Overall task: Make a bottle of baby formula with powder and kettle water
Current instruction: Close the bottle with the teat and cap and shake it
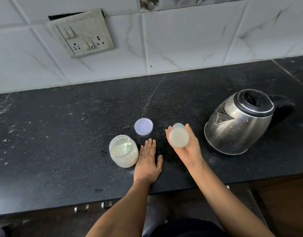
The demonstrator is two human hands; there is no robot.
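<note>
The person stands at a black stone counter (61, 125) with both bare forearms reaching over its front edge. The right hand (187, 152) is raised off the surface, palm up, fingers and thumb curled round the baby bottle (179, 138). The bottle lies tipped over in that grip, with its pale, milky base facing me and its top pointing away toward the wall. It is blurred, so I cannot make out the cap end clearly. The left hand (147, 162) lies flat on the counter, fingers straight and together, thumb spread out to the side, grasping nothing. There is a thin ring (143, 154) on one finger. Just beside that hand, on its left, stands the open powder jar (123, 152) — clear plastic, holding whitish powder, with a scoop (128, 145) leaning inside it. The jar's lid (143, 126) rests on the counter a little behind, between the jar and the wall. To the right of the bottle stands a steel kettle (239, 124), its black lid down, spout turned toward the hands and handle away. On the white tiled wall (190, 40) behind hangs a grimy switch plate (81, 33) with sockets — one top corner of it sits away from the tiles
</note>
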